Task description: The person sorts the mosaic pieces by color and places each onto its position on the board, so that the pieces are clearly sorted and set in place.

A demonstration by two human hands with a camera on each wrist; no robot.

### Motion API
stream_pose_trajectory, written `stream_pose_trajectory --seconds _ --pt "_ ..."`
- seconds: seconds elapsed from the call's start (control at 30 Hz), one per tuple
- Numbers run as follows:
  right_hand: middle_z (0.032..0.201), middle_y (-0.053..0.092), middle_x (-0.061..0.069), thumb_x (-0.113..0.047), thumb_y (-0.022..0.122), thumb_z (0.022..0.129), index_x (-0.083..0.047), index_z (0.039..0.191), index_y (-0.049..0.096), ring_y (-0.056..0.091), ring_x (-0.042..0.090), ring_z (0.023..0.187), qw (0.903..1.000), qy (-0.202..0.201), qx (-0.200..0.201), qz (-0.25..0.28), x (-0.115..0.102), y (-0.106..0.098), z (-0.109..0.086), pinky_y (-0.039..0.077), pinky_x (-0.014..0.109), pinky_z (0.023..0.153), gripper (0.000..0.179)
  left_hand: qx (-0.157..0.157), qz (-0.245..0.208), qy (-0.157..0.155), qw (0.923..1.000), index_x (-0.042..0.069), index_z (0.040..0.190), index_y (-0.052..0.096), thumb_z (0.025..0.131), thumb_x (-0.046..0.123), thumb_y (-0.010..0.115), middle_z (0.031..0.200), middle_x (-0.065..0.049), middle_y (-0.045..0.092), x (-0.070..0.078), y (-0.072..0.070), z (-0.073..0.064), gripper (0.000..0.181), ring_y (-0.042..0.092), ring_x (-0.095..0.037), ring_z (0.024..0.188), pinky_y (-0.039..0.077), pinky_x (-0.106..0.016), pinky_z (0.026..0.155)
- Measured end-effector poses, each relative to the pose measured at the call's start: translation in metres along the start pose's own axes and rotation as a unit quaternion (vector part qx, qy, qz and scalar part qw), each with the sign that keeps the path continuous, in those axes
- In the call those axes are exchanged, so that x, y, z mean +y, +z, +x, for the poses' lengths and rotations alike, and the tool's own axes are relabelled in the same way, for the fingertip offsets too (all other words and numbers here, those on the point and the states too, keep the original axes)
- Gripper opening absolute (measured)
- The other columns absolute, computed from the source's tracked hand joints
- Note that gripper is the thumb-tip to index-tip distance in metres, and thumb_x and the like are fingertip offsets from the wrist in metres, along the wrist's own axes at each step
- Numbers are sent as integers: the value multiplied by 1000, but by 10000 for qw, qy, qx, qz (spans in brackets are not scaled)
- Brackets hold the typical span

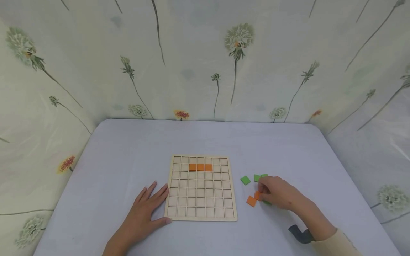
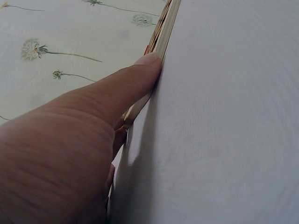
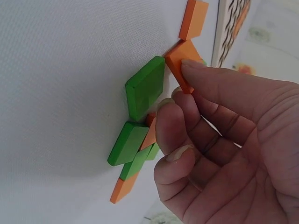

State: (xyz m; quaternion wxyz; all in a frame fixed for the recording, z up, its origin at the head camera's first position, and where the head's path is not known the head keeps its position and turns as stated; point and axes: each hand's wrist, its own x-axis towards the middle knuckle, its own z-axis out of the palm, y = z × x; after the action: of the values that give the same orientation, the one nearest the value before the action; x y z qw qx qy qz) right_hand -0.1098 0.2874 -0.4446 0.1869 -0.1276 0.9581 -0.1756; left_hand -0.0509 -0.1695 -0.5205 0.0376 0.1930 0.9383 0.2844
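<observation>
A square wooden grid board point(image 1: 205, 219) lies on the table with three orange tiles point(image 1: 200, 167) side by side in its second row from the top. My left hand point(image 1: 142, 213) rests at the board's left edge, fingers straight; in the left wrist view its thumb point(image 2: 126, 81) presses the rim. Right of the board, my right hand point(image 1: 280, 192) pinches an orange tile point(image 3: 180, 58) between thumb and curled fingers, low among loose tiles. In the right wrist view, a green tile point(image 3: 147, 88) lies beside the fingers, and another orange tile point(image 3: 194, 21) meets the pinched one's upper corner.
Several green and orange tiles lie around the right hand, including a green one point(image 1: 245, 180) and an orange one point(image 1: 251, 201) nearest the board. A dark strap end point(image 1: 300, 234) hangs by the right wrist. Flower-patterned cloth point(image 1: 198, 71) stands behind the white table point(image 1: 134, 142).
</observation>
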Motion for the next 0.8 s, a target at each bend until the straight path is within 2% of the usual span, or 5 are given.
stream_pose_trajectory --seconds 0.2,0.5,0.8 --pt "76 58 -7 -14 84 89 -19 87 64 52 12 70 10000 28 -51 31 0 -1 0 47 27 60 21 19 19 9 10000 19 162 42 85 55 81 169 14 29 -1 1 0 93 10 -26 161 5 -51 129" --pt "77 58 -8 -10 81 91 -17 87 65 51 12 71 9998 -166 11 64 1 -2 0 47 27 59 18 63 33 35 10000 19 161 42 84 54 82 168 13 30 0 1 -1 93 11 -26 161 6 -51 128" --pt "77 58 -8 -7 79 90 -18 88 66 53 14 73 10000 -9 -42 -30 -2 -6 0 49 27 62 17 84 10 57 9999 18 161 43 85 53 82 168 12 31 2 -1 -1 93 12 -27 160 6 -52 128"
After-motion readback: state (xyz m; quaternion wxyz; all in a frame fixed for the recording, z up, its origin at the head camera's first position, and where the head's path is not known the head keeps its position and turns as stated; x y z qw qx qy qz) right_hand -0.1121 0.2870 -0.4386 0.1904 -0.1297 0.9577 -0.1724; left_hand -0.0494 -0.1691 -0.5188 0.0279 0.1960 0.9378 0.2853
